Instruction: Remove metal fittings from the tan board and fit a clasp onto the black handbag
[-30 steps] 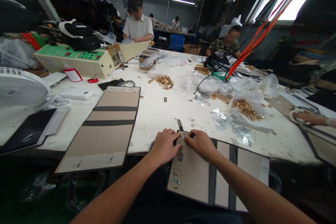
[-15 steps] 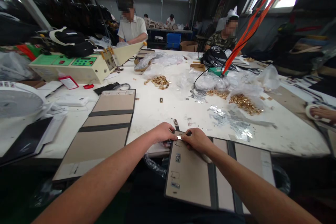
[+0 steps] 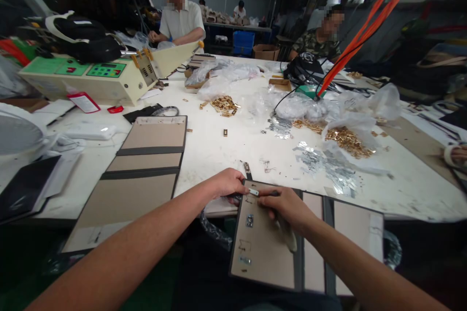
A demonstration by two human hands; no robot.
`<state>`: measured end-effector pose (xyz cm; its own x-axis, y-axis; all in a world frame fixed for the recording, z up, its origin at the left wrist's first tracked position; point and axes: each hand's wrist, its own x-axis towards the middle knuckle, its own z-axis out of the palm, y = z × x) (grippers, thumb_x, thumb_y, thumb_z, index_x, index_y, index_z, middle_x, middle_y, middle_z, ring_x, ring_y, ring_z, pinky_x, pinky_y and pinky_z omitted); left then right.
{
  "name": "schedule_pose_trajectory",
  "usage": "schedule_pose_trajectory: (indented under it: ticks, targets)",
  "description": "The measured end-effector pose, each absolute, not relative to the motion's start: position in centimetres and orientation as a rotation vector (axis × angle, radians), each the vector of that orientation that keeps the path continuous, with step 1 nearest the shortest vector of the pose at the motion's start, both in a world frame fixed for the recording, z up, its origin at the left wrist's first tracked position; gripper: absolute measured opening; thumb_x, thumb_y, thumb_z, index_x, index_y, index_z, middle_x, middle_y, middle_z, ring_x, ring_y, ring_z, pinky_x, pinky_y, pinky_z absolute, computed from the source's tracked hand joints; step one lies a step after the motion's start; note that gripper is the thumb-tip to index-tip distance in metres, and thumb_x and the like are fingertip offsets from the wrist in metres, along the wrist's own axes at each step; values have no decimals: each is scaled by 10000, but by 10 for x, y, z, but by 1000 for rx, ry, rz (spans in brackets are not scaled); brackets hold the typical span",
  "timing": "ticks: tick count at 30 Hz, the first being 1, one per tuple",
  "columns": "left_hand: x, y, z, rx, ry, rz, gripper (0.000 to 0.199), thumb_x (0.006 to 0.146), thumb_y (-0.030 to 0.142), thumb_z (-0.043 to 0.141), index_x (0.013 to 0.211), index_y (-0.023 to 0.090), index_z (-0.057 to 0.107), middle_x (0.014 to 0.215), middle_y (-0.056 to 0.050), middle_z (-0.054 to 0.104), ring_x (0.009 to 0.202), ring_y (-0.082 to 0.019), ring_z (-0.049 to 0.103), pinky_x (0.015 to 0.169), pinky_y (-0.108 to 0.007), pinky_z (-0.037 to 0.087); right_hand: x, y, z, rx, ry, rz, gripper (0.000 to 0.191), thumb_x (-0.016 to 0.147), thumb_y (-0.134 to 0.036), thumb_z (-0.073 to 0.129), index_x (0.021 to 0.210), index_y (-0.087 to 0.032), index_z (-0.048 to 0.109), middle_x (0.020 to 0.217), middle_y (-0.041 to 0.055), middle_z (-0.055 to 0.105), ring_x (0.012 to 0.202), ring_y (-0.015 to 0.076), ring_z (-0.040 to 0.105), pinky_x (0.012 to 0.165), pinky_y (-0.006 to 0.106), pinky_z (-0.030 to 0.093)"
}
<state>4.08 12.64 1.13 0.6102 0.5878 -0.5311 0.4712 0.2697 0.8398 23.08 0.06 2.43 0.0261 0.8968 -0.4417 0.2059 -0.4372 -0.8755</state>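
Observation:
A beige-lined folding panel point(image 3: 270, 248) with dark edging leans over the table's front edge. My left hand point(image 3: 230, 182) is closed on its top left corner, fingertips beside a small silver metal plate point(image 3: 253, 192). My right hand point(image 3: 288, 206) is closed around a hand tool point(image 3: 290, 240), whose pale, rounded end points down; it is blurred and its kind is unclear. The right fingertips are at the plate's right end. A dark strap with a gold metal fitting point(image 3: 247, 168) sticks out past the panel's top edge. Lower down, two more metal pieces sit on the lining.
A second folding panel point(image 3: 146, 148) lies to the left. Gold fittings point(image 3: 346, 141) and silver plates point(image 3: 337, 172) are heaped on the white table point(image 3: 204, 160). A cream machine point(image 3: 120, 82) and a fan point(image 3: 18, 129) stand at left. Orange cords point(image 3: 350, 53) hang at right. Co-workers sit across the table.
My right hand has shifted slightly right and down from the plate, and the tool's pale end now shows below it. My left hand stays at the corner. The head view has tilted down a little.

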Motion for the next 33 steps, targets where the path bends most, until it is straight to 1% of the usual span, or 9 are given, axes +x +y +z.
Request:
schedule_pose_trajectory:
  ticks: [4,8,13,17,22,25,28,31,33]
  targets:
    - [40,127,12,1345,992,100,170,689,190,792,795,187,658,575,23,666,486,-169,629,465,-256,476,225,-13,18,-1538,-989,1534,531,832,-394,696,1292,-132,736,510,-44,562,483,118,466,541,244,379]
    - [41,127,10,1332,1006,114,148,698,144,761,796,184,657,568,27,658,476,-165,620,461,-259,480,223,-12,24,-1687,-1108,1463,532,861,-416,686,1314,-140,730,498,-50,547,469,115,440,510,243,337]
    - [45,126,8,1315,1015,130,151,691,121,759,774,181,649,517,39,620,415,-148,563,438,-258,450,218,-2,35,-1882,-1251,1288,343,893,-378,669,1128,-172,811,496,-29,579,466,120,485,481,233,361]
    - [44,125,9,1323,1015,139,139,690,123,753,769,175,650,547,23,639,451,-163,601,448,-260,467,218,6,28,-1949,-1194,1234,242,891,-349,685,1014,-185,813,494,-19,608,455,123,521,467,225,382]
    - [41,124,9,1340,1011,151,136,699,137,749,769,178,639,559,16,647,447,-160,600,434,-251,447,223,15,15,-1901,-1062,1282,149,852,-316,686,787,-184,710,516,-3,632,428,128,540,445,237,440]
    - [41,124,7,1340,1004,151,127,704,119,719,779,180,637,558,19,647,425,-151,583,416,-244,426,223,19,13,-1861,-1058,1328,145,825,-285,671,722,-186,645,524,5,635,427,129,546,452,249,481]
    - [41,123,6,1335,1009,151,128,709,108,704,785,181,631,564,19,649,439,-154,593,417,-242,429,221,22,13,-1896,-1023,1321,76,792,-246,676,836,-201,634,551,-5,651,433,143,571,440,257,494]
    - [41,124,7,1332,1019,148,142,712,110,707,795,186,620,572,22,649,470,-167,620,430,-246,451,219,25,12,-1929,-990,1284,247,759,-200,677,992,-226,601,592,-21,674,453,168,607,430,269,499]
    - [41,125,8,1335,1026,138,145,716,115,711,796,188,614,564,24,642,467,-175,627,425,-251,454,219,26,15,-1947,-1037,1259,246,757,-197,682,989,-223,606,582,-25,662,444,163,593,415,258,470]
